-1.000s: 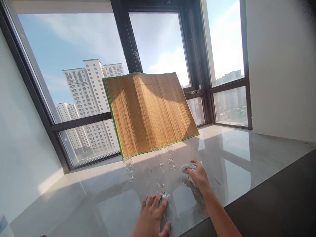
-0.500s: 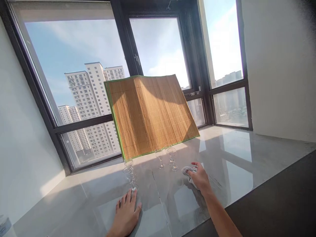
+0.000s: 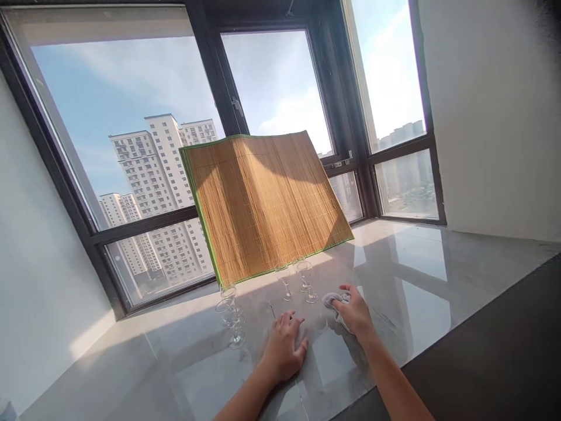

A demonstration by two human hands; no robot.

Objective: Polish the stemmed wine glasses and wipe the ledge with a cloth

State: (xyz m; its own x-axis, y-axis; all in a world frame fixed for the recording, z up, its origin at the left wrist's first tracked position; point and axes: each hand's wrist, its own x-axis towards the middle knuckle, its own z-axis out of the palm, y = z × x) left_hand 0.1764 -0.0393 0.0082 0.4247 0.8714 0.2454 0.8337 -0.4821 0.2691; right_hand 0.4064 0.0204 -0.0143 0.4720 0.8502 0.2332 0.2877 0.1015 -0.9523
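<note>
My right hand [image 3: 354,313] rests on a small grey cloth [image 3: 332,302] on the glossy marble sill [image 3: 416,275], fingers curled over it. My left hand [image 3: 284,346] hovers low over the sill with fingers spread and nothing in it. Left of that hand stand two small stemmed glasses [image 3: 232,318], one behind the other. Three more small glasses [image 3: 300,279] stand just beyond the cloth, in front of a bamboo mat [image 3: 263,199] with green edging that leans against the window.
A big dark-framed window [image 3: 210,64] runs along the back, with a handle on the middle frame. A white wall [image 3: 495,117] closes the right side. A dark floor edge [image 3: 491,362] borders the sill at the near right.
My left hand set a small glass beside the left glasses, let go, then moved right toward the middle of the sill. My right hand stayed on the cloth.
</note>
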